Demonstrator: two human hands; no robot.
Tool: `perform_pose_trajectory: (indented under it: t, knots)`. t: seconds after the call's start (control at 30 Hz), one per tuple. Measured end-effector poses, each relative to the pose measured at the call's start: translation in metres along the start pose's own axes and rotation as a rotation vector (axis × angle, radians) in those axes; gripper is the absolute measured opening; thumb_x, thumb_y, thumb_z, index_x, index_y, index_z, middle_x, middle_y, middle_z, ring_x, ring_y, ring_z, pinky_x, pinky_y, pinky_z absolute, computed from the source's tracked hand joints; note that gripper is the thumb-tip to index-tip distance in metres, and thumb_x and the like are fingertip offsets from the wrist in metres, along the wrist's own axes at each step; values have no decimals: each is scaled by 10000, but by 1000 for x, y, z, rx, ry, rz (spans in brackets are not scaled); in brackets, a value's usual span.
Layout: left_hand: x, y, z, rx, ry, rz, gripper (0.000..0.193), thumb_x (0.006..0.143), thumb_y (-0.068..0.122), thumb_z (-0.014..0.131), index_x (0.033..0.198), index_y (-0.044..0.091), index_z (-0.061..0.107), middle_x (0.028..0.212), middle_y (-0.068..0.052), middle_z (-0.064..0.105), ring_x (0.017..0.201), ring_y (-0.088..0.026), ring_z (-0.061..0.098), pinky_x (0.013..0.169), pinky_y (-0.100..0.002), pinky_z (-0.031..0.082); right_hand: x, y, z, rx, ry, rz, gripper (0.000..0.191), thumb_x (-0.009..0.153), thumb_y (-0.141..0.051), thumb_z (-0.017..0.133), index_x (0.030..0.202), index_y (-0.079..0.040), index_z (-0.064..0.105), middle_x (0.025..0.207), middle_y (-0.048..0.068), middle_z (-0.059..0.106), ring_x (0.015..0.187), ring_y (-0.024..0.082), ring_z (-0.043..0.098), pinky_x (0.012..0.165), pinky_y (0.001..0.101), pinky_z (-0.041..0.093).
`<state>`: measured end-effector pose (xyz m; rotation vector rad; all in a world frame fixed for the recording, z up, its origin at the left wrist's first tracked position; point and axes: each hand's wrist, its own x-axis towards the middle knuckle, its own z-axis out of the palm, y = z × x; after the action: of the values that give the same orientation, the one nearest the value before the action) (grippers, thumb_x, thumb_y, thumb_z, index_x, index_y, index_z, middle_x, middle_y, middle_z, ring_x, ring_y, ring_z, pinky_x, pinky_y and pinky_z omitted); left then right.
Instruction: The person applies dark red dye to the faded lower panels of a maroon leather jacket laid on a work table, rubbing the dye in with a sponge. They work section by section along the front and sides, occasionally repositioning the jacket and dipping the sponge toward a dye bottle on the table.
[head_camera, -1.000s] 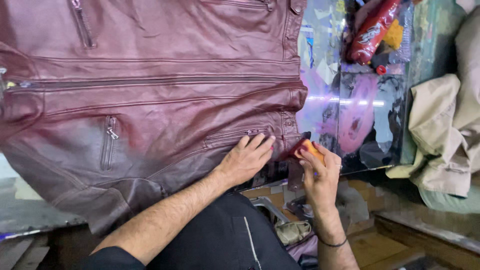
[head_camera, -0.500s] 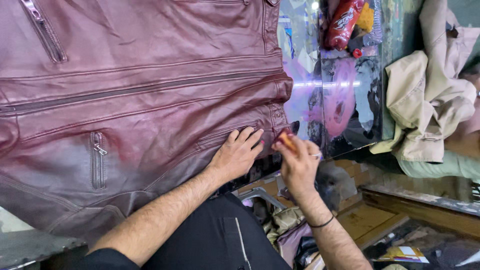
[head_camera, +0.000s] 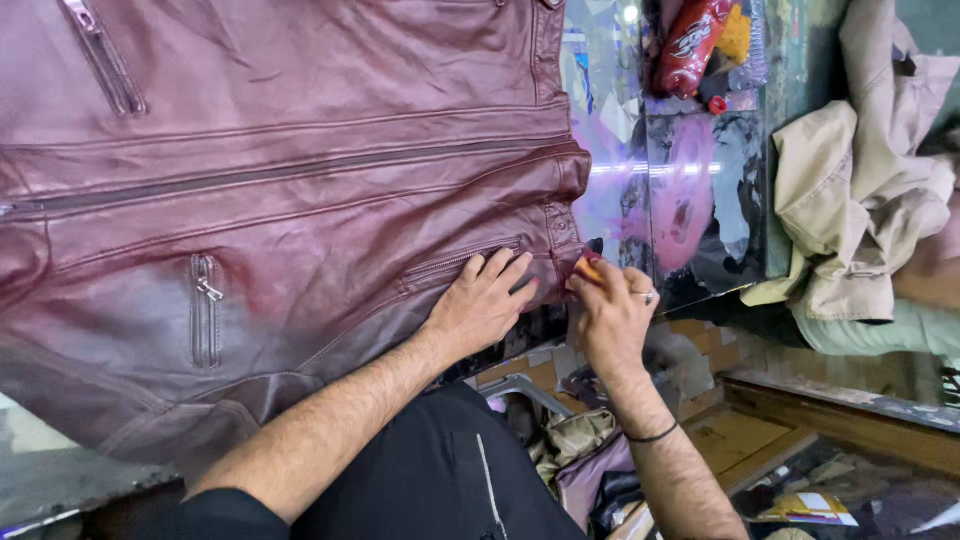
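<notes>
A dark red leather jacket (head_camera: 280, 200) lies spread flat on a glossy table, with zips on chest, front and pockets. My left hand (head_camera: 480, 305) presses flat on its lower corner beside a slanted pocket zip, fingers apart. My right hand (head_camera: 610, 315) is closed on a small orange-yellow sponge (head_camera: 588, 268) at the jacket's hem edge, touching the leather.
The shiny table top (head_camera: 680, 190) reflects pink light right of the jacket. A red packet (head_camera: 690, 45) and a small red cap (head_camera: 717, 104) lie at the far side. Beige cloth (head_camera: 860, 170) is heaped at the right. Bags and boxes (head_camera: 590, 450) crowd the floor below.
The view has shifted slightly, so the jacket sits further left in frame. Both hands stay at the hem; my right hand with the sponge has edged closer to the jacket's corner.
</notes>
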<state>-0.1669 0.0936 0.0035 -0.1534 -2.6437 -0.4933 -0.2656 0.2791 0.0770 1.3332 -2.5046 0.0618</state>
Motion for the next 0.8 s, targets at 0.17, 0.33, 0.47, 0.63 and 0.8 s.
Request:
perform_pose_trajectory:
  t: [0.17,0.33,0.47,0.63,0.8]
  knots:
    - [1,-1,-1,33,-44,0,543,802,385,704,1311,200,663,1480,-70,496,1361,-278,394,1091,-488,307,-13,4,5,-60,-80,-308,375,777,-148,679,1137,-121,777,1313,39,622,1209,281,532,981,474,412]
    - [0,-2,-2,-27,-57,-5,509,823,374,711,1300,201,672,1483,-78,497,1362,-290,393,1090,-488,304,-14,4,-1,-195,-227,-425,386,722,-210,673,1071,-83,777,1289,100,630,1179,303,539,966,479,416]
    - [0,-2,-2,-22,-25,1,510,813,374,719,1290,197,681,1478,-78,500,1360,-290,394,1096,-493,307,-2,15,-27,-4,-195,-271,275,726,-150,674,983,-117,764,1270,70,627,1223,298,545,998,493,410]
    - [1,-3,-1,-38,-36,-3,520,805,367,721,1293,192,680,1478,-77,496,1358,-296,393,1093,-496,308,-5,12,-25,82,-19,-144,307,867,-87,656,1148,-122,775,1312,40,618,1220,272,541,1041,455,429]
    - [2,-4,-2,-36,-48,9,515,824,370,722,1306,194,678,1490,-80,493,1360,-294,392,1087,-487,311,-14,5,7,-121,-139,-297,432,777,-164,647,1195,-125,746,1292,83,620,1191,327,539,967,486,418]
